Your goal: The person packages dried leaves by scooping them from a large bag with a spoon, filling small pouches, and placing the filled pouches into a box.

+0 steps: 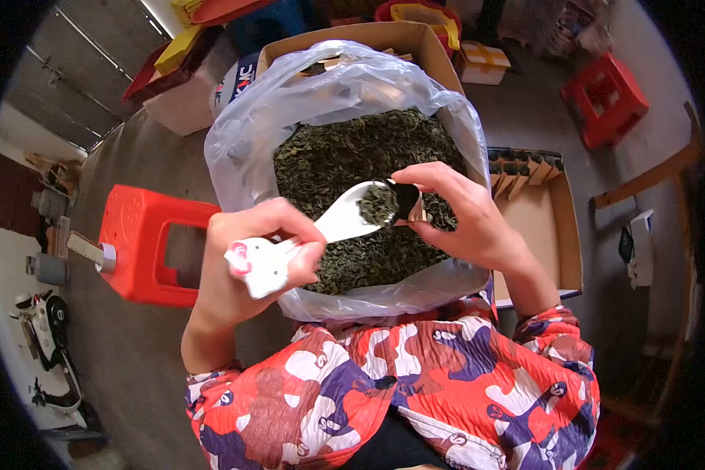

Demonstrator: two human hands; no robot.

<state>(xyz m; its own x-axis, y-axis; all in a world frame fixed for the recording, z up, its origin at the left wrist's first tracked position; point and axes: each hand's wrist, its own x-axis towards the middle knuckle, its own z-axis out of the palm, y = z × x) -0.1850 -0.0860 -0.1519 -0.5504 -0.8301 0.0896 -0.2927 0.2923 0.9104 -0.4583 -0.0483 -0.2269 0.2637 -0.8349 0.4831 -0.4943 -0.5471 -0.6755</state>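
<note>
A clear plastic bag holding dark green dried leaves stands open in a cardboard box. Above the leaves, my left hand grips the handle of a white spoon with a cat-shaped end. Leaves lie in the spoon's bowl, which touches or overlaps the mouth of a small packet, dark inside and brown outside. My right hand pinches that packet between thumb and fingers. Its far side is hidden by the hand.
A cardboard tray at the right holds several upright brown packets. A red stool stands at the left, another red stool at the back right. A white scooter is at the far left.
</note>
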